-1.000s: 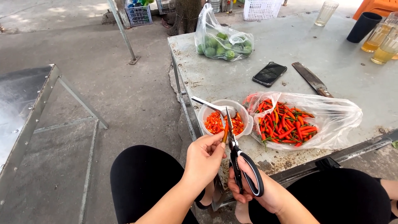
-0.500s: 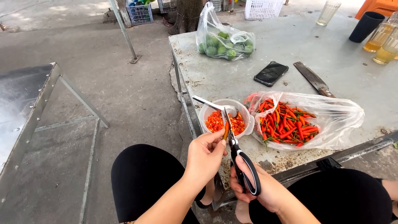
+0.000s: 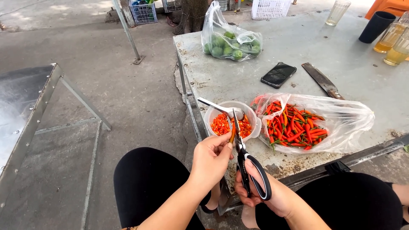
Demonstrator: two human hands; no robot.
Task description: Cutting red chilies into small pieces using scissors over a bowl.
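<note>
My left hand [image 3: 212, 158] pinches a single red-orange chili [image 3: 232, 133] by its lower end and holds it upright over a small white bowl [image 3: 254, 123] of chopped chili. My right hand [image 3: 265, 196] grips the black handles of a pair of scissors [image 3: 242, 151]. The blades point up beside the chili and look nearly closed. A metal spoon [image 3: 220, 107] rests in the bowl. Just right of the bowl lies a clear plastic bag of whole red chilies [image 3: 305, 126] on the grey table [image 3: 298, 55].
On the table are a bag of green limes [image 3: 230, 42], a black phone [image 3: 278, 74], a cleaver [image 3: 323, 81], a black cup [image 3: 376, 26] and glasses of amber drink [image 3: 394, 42]. A metal-framed table [image 3: 25, 115] stands to the left. Plastic crates [image 3: 144, 12] sit far back.
The scissor blades and the chili stay over the bowl; both hands have shifted only slightly.
</note>
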